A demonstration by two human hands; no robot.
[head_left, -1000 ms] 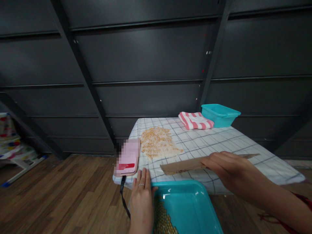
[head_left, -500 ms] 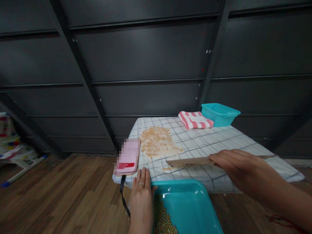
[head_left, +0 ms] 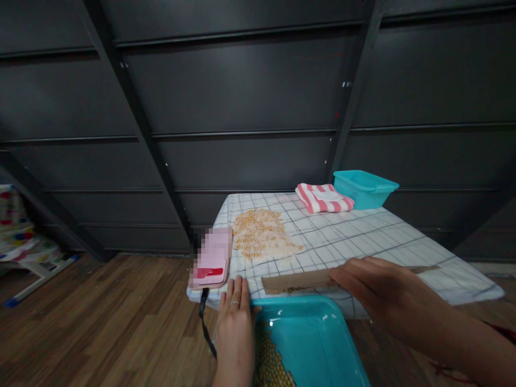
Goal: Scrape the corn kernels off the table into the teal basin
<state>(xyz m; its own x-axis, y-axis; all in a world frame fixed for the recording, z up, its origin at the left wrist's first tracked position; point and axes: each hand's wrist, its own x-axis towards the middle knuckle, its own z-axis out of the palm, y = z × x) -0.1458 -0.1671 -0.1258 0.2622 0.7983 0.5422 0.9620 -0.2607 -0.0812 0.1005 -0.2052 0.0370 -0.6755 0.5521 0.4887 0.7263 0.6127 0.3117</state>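
Note:
My left hand grips the left rim of a teal tray, held just below the near edge of the table; yellow grains lie in the tray's lower left. My right hand is closed on a long brown cardboard strip, which lies edgewise across the checked tablecloth close to the table's near edge, right above the tray. A spread pile of yellow grains lies on the cloth beyond the strip, to the left.
A pink phone case with a black strap sits at the table's near left corner. A folded red-striped cloth and a second teal tub stand at the far end. Dark metal wall panels behind; wooden floor to the left.
My right hand pushed the cardboard strip out toward the grain pile, then drew it back to the table's near edge above the tray. My left hand and the tray stayed put.

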